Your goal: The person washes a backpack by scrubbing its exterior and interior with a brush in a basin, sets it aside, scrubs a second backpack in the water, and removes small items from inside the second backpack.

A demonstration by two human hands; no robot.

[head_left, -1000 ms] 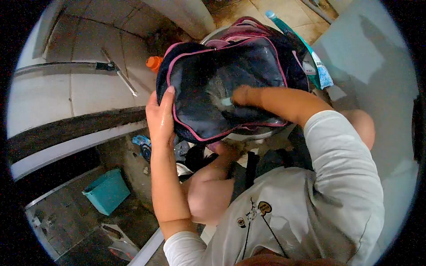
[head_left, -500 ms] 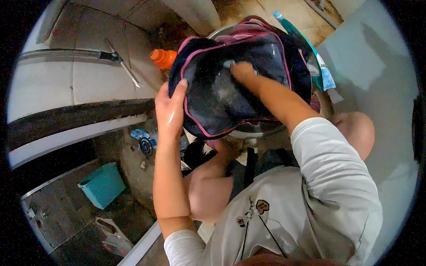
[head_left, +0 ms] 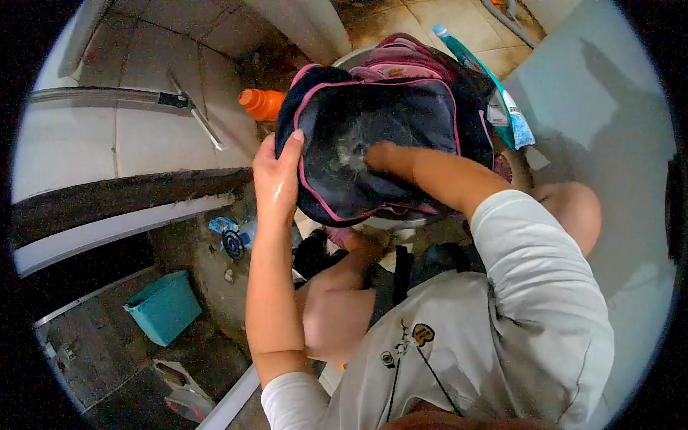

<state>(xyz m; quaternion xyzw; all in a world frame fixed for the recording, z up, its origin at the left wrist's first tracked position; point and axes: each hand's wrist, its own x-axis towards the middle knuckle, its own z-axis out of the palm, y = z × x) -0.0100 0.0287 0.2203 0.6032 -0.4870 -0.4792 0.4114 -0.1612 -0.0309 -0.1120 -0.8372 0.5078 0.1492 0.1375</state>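
A wet navy backpack (head_left: 337, 193) with pink piping lies across a metal basin (head_left: 405, 221), whose rim shows below it. My left hand (head_left: 276, 172) grips the bag's left edge, thumb on top and wet skin shining. Over the dark front panel, my right hand (head_left: 387, 156) is closed and pressed down. What it holds, if anything, is hidden and blurred. A pale, foamy-looking patch lies on the panel just left of those fingers. Pink fabric bunches at the bag's far side.
An orange bottle (head_left: 261, 104) stands left of the bag. Right of it are a teal bottle-like object (head_left: 466, 56) and a blue-and-white packet (head_left: 520, 125). A teal bin (head_left: 165, 308) sits lower left, near a squeegee-like pole (head_left: 129, 96) along the wall.
My right hand has moved down and slightly left across the panel. My left hand keeps its hold while the bag tilts a little, showing more of the pink far side.
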